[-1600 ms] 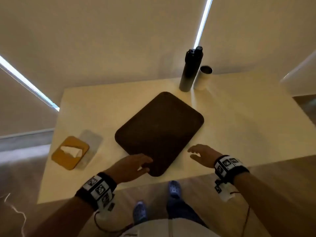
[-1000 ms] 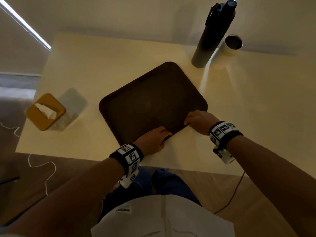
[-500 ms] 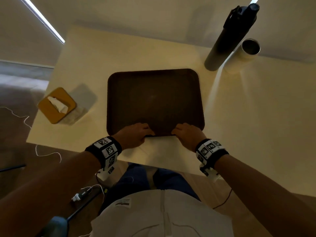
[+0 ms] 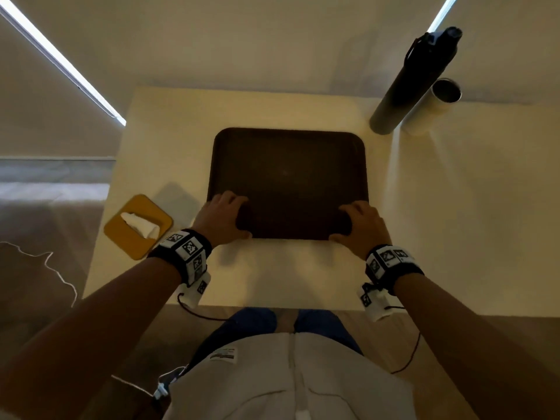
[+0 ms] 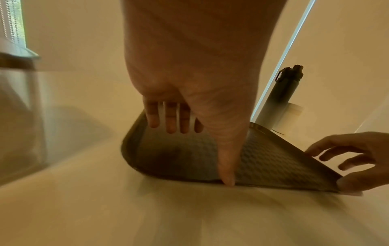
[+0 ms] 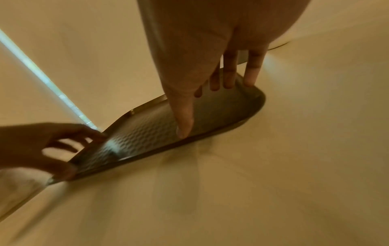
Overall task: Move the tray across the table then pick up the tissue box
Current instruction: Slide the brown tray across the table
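As both hands hold the near edge, left hand point(image 4: 222, 218) and right hand point(image 4: 362, 227) each grasping the dark brown rectangular plastic tray point(image 4: 288, 177), thumbs at the rim and fingers on its textured floor. Now squared to the pale table point(image 4: 454, 207) and pushed further away than a moment ago, so judged mid-slide. Left of it the yellow tissue box point(image 4: 138, 227), untouched; beyond, a tall black bottle point(image 4: 415, 83).

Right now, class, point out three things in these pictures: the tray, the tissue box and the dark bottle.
tray point(image 4: 288, 177), head view, on its textured floor.
tissue box point(image 4: 121, 231), head view, on its yellow top.
dark bottle point(image 4: 406, 89), head view, on the middle of its body.
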Available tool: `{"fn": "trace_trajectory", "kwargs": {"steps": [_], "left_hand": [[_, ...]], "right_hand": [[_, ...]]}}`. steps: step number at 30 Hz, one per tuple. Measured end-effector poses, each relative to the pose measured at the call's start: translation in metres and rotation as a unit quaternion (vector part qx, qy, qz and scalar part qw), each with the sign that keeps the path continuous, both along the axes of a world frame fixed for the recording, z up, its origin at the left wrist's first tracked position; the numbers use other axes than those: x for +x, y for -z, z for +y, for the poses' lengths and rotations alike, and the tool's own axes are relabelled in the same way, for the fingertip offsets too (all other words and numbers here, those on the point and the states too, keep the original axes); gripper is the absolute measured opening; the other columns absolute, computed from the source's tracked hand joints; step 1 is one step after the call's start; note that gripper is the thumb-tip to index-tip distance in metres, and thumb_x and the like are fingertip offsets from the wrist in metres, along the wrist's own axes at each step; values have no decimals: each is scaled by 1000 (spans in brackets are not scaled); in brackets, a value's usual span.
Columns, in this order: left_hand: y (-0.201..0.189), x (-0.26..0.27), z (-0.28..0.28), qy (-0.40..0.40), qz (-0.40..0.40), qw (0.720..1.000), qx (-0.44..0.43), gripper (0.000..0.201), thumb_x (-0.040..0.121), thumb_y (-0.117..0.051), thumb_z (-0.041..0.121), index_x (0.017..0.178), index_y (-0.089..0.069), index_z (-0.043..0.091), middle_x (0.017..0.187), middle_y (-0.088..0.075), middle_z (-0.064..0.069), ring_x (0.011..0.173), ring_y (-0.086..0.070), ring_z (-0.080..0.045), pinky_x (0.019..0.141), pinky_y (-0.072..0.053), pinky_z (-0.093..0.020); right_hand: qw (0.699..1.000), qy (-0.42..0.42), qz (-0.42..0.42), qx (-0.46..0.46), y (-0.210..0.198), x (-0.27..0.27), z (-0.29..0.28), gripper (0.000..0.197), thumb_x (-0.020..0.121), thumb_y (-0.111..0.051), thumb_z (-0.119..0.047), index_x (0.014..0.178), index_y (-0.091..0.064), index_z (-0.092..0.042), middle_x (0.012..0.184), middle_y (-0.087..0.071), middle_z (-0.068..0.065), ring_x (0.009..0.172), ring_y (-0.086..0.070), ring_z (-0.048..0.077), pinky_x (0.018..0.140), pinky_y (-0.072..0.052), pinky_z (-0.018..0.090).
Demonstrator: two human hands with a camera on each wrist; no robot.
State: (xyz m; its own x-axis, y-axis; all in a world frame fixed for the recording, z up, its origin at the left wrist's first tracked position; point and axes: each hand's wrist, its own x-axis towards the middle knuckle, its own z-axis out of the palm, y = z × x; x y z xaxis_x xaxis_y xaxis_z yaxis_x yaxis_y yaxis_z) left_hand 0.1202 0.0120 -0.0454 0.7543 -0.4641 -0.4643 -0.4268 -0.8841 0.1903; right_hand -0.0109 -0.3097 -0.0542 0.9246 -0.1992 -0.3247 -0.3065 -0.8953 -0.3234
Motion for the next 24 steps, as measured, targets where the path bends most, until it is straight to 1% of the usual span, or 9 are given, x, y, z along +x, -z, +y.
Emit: {"fn": "trace_trajectory", "kwargs": {"steps": [2,5,8,10,12,15,19,24], "left_hand": [[0,5,15,-18,-5,1000,23,105,69,-76,67,152,-30,22,152,-34,-9,136,-38,-34,109,-39,-50],[0,4,30,-53,-15,997,50,116,67,-76,69,155,-23,15,155,-30,-13,138,-35,-37,110,-36,-51],[3,-1,37,-97,-25,993,58,120,64,-76,71,152,-23,9,149,-35,-16,132,-39,-39,105,-41,-51],[4,-4,38,-122,-22,991,60,119,63,-75,73,149,-26,7,142,-41,-18,127,-43,-39,100,-44,-51],[4,-5,37,-139,-2,988,63,116,64,-75,72,148,-28,8,139,-44,-19,127,-45,-39,98,-45,-51],[4,-3,35,-138,7,988,70,113,65,-74,73,148,-30,8,138,-47,-19,125,-48,-37,97,-48,-49],[5,2,35,-133,-2,989,63,111,65,-73,74,145,-33,8,135,-49,-18,121,-51,-36,95,-51,-48],[4,23,28,-144,-1,988,48,108,65,-74,73,143,-35,8,135,-49,-17,121,-51,-36,95,-49,-49]], "right_hand": [[999,48,21,-11,0,-5,-6,83,71,-79,-53,140,-43,-23,145,-36,7,129,-39,33,104,-42,51],[993,101,61,-12,4,-12,-10,97,67,-80,-57,145,-34,-22,151,-30,7,133,-37,34,106,-41,51],[989,125,80,-10,9,-18,-10,104,64,-80,-60,147,-31,-20,152,-30,9,132,-39,36,105,-42,51],[988,133,73,-9,11,-18,-10,104,64,-80,-59,146,-31,-18,151,-32,10,130,-41,36,103,-43,51],[989,134,68,-11,10,-16,-9,103,64,-81,-58,145,-32,-18,149,-34,11,129,-42,36,102,-44,50],[987,142,77,-16,7,-12,-11,102,60,-80,-61,141,-35,-21,146,-37,11,128,-42,36,99,-44,49],[985,141,94,-20,6,-4,-15,100,56,-79,-65,138,-38,-24,140,-43,12,126,-43,36,101,-44,50],[984,142,100,-32,4,21,-21,96,58,-81,-62,133,-41,-19,134,-47,12,121,-45,35,99,-45,48]]}}
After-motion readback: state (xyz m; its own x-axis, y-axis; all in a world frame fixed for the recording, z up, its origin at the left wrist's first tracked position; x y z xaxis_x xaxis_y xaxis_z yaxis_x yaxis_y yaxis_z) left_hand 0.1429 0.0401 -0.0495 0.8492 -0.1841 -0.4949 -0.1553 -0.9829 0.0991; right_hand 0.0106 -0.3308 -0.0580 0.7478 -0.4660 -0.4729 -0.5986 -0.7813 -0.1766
